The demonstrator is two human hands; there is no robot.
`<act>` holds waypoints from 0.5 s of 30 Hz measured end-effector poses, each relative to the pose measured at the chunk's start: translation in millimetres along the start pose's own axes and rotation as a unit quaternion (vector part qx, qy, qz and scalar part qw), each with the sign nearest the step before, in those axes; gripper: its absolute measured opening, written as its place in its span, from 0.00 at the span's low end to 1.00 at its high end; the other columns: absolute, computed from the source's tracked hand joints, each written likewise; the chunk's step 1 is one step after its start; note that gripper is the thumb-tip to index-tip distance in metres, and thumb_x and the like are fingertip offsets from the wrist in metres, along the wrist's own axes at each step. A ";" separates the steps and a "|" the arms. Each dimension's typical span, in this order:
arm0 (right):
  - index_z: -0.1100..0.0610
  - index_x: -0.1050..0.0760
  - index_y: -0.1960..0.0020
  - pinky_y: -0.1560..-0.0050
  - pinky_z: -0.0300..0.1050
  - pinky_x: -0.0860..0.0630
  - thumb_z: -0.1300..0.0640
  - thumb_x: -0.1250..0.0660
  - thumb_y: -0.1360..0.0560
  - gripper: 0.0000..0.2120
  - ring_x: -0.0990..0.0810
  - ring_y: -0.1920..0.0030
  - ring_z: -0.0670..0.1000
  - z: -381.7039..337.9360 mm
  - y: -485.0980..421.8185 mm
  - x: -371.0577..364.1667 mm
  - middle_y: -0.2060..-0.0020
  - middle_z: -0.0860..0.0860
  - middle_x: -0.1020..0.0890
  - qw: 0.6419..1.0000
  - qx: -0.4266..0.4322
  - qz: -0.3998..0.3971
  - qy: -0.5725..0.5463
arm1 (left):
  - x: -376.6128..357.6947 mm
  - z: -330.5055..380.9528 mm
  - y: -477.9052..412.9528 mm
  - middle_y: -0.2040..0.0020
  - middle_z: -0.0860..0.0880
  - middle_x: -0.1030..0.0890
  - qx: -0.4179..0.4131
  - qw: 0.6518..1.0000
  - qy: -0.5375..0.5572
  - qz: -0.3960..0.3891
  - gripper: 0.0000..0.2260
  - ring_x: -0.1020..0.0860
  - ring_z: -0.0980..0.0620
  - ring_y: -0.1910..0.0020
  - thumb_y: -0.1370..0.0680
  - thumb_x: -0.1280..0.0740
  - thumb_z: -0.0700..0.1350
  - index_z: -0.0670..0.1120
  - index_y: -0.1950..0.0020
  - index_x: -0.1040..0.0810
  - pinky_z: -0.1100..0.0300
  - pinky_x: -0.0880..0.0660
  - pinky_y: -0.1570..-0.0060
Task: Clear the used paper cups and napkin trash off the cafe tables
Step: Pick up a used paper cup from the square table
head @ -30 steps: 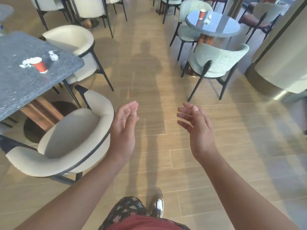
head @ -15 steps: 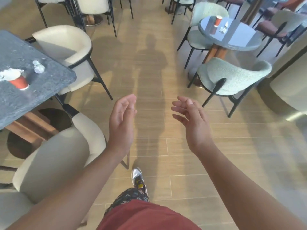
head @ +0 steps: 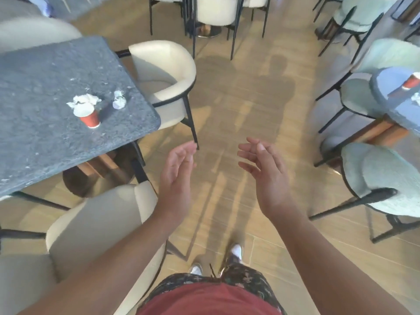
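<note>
On the dark grey table (head: pixel 45 133) at the left, a red paper cup (head: pixel 90 119) is seen standing upright near the right-hand edge, its long axis rising from the tabletop and its mouth uppermost. A crumpled napkin (head: pixel 83 102) is stuffed into the mouth. A second napkin ball (head: pixel 119 101) lies just beside the cup, to its right, apart from it. A cream chair (head: pixel 163 71) is set at the table's far right corner.

The left hand (head: pixel 178 176) and the right hand (head: pixel 266 176) are held over the floor, well apart from the cup, palms turned toward each other, fingers loose, nothing grasped.

At the right edge, a second red cup (head: pixel 411 81) is partly cut off on a round blue table (head: pixel 393 103).
</note>
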State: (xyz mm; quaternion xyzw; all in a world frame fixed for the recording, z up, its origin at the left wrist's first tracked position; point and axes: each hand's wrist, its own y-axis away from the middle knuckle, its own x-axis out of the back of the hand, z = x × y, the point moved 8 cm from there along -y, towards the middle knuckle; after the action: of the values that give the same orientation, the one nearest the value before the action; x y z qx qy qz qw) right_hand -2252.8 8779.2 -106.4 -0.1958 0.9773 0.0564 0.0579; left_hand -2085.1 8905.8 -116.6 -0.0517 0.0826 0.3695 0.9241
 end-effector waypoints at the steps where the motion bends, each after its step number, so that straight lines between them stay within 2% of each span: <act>1: 0.51 0.18 0.41 0.39 0.54 0.21 0.47 0.37 0.21 0.14 0.16 0.42 0.53 2.6 -15.1 -11.6 0.47 0.51 0.13 1.000 -0.005 -0.020 0.000 | 7.0 -1.4 -10.3 0.34 0.52 0.19 0.000 1.000 0.004 0.023 0.16 0.22 0.56 0.32 0.18 0.38 0.52 0.45 0.35 0.23 0.47 0.25 0.29; 5: 0.53 0.19 0.41 0.42 0.47 0.20 0.47 0.37 0.22 0.15 0.15 0.45 0.50 11.4 -76.2 -55.3 0.47 0.52 0.13 0.995 -0.021 -0.098 -0.001 | 31.1 -3.0 -49.3 0.35 0.50 0.19 -0.024 0.992 0.018 0.122 0.20 0.23 0.51 0.31 0.23 0.35 0.59 0.48 0.37 0.22 0.47 0.26 0.31; 8: 0.52 0.19 0.40 0.41 0.49 0.19 0.47 0.37 0.21 0.15 0.15 0.41 0.55 14.0 -121.4 -83.7 0.43 0.56 0.14 0.986 -0.029 -0.165 0.000 | 40.5 -3.8 -74.4 0.39 0.55 0.18 -0.042 0.981 -0.008 0.188 0.18 0.22 0.54 0.32 0.20 0.37 0.55 0.45 0.36 0.23 0.45 0.25 0.32; 11: 0.52 0.19 0.40 0.42 0.49 0.19 0.46 0.36 0.22 0.15 0.15 0.41 0.55 12.1 -166.4 -110.9 0.43 0.56 0.15 0.971 -0.032 -0.236 0.001 | 43.6 -4.6 -94.3 0.38 0.56 0.18 -0.042 0.967 -0.019 0.252 0.18 0.21 0.58 0.34 0.19 0.40 0.49 0.42 0.33 0.24 0.47 0.25 0.31; 15: 0.50 0.20 0.41 0.42 0.49 0.20 0.44 0.34 0.23 0.15 0.16 0.43 0.53 9.1 -208.1 -144.8 0.44 0.56 0.16 0.953 -0.035 -0.301 -0.002 | 43.7 -9.4 -107.9 0.36 0.55 0.18 -0.031 0.952 -0.019 0.305 0.14 0.22 0.56 0.32 0.19 0.38 0.50 0.49 0.35 0.23 0.45 0.26 0.29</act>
State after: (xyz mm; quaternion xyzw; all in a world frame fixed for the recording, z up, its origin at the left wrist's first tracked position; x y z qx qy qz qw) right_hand -2038.2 8644.0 -114.1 -0.4823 0.8705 0.0711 0.0675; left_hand -1980.4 8855.9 -130.4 -0.0457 0.0652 0.6374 0.7664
